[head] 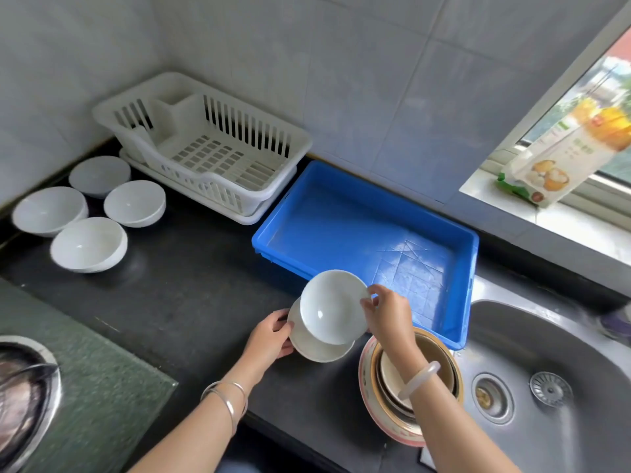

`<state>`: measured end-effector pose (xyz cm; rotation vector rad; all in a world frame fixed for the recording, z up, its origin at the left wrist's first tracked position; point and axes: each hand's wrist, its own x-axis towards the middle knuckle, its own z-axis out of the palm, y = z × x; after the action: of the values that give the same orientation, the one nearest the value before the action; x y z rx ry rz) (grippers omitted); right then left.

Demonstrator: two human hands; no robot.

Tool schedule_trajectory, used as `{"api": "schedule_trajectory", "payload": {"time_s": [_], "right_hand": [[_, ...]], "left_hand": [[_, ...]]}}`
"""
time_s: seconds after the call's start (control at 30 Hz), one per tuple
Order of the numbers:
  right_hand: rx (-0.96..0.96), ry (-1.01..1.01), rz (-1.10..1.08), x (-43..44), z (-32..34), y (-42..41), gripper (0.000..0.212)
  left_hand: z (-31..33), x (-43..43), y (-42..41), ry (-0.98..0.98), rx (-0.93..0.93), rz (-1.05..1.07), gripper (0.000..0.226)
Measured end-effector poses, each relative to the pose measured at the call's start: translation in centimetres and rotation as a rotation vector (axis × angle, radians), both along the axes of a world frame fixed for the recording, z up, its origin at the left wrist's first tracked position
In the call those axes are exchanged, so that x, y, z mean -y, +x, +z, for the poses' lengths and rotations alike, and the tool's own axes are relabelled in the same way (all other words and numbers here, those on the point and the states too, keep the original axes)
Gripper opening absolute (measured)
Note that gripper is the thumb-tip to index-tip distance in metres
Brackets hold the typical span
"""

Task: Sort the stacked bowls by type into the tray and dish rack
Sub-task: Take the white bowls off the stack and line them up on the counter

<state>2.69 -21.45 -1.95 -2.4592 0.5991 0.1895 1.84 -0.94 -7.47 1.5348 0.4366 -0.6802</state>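
- Patterned bowl stack [386, 418] nearest, on tabletop [191, 285] beside sink [532, 339], under right forearm; unsorted.
- Blue tray [341, 227], white dish rack [252, 131]: nothing in either.
- Four white bowls [90, 244] loose on the left of the tabletop.
- Right hand [389, 312] fingers pinch rim of tilted upper white bowl [333, 307], raised over lower white bowl [317, 349]; left hand [269, 336] fingers grip that one's edge.
- Sorting looks barely begun.

2 forearms forward, left hand [273, 332] round lower bowl [317, 349] rim, right hand [389, 312] in pinch on upper bowl [333, 308] rim.
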Motion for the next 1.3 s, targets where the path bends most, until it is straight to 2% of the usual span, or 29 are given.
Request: {"api": "schedule_trajectory", "payload": {"time_s": [0.1,0.27,0.47,0.57,0.93,1.3], "right_hand": [[0.052,0.119,-0.063,0.8,0.9,0.4,0.014],[0.104,0.15,-0.054,0.8,2.1,0.9,0.01],[0.153,0.335,-0.092,-1.7,2.6,2.8,0.006],[0.152,0.366,-0.053,-4.0,2.7,4.5,0.005],[0.041,0.475,0.09,-14.6,0.9,11.1,0.007],[-0.101,0.574,0.038,-22.2,-2.4,16.1,0.009]], "left_hand": [[0.0,0.4,0.2,-0.013,-0.016,0.006,0.038],[0.2,0.0,0.4,0.029,0.016,0.056,0.036],[1.6,-3.7,1.3,0.042,0.021,0.261,0.036],[2.2,-6.5,2.0,0.055,0.024,0.385,0.038],[2.3,-17.8,2.5,0.066,0.009,0.825,0.039],[1.4,-21.8,4.4,0.047,-0.008,1.011,0.037]]}}
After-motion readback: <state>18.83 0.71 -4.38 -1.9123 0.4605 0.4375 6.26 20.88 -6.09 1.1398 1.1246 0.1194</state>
